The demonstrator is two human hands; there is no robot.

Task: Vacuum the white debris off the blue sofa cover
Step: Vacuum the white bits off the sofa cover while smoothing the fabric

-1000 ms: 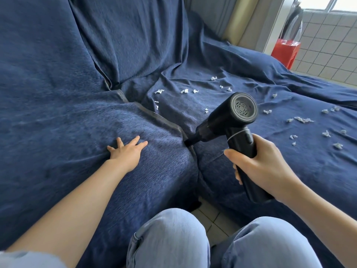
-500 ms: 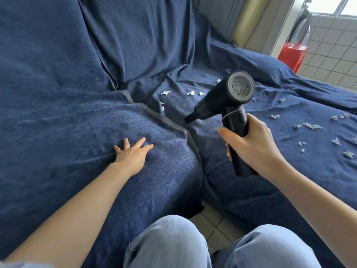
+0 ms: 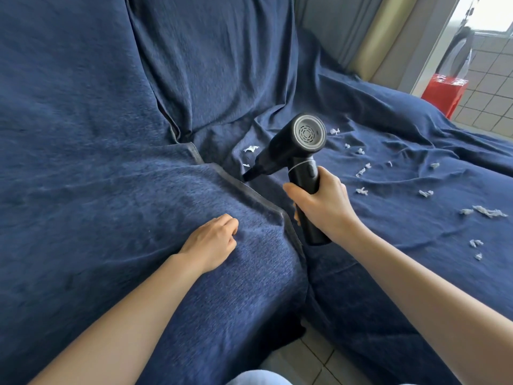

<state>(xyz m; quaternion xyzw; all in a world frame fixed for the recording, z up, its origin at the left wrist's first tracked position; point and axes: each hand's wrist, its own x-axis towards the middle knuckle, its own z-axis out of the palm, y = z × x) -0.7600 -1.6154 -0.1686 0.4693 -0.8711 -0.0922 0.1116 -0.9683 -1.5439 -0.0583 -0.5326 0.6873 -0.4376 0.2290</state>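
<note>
A blue sofa cover [image 3: 111,190] drapes the whole sofa. My right hand [image 3: 322,204] grips the handle of a black handheld vacuum [image 3: 294,151]; its narrow nozzle points down-left, close to two white scraps [image 3: 250,149] near the seam between cushions. Several more bits of white debris [image 3: 362,190] lie scattered on the right seat, with a larger clump [image 3: 485,211] at the far right. My left hand [image 3: 213,243] rests on the left cushion with its fingers curled under, holding nothing.
A grey hem edge [image 3: 249,195] runs along the gap between the two cushions. A red box [image 3: 444,91] stands on the tiled floor at the upper right. Floor tiles [image 3: 311,357] show between the cushions at the bottom, by my knees.
The vacuum moved forward and left, its nozzle now near the scraps by the seam. My left hand's fingers went from spread flat to curled. The view shifted closer.
</note>
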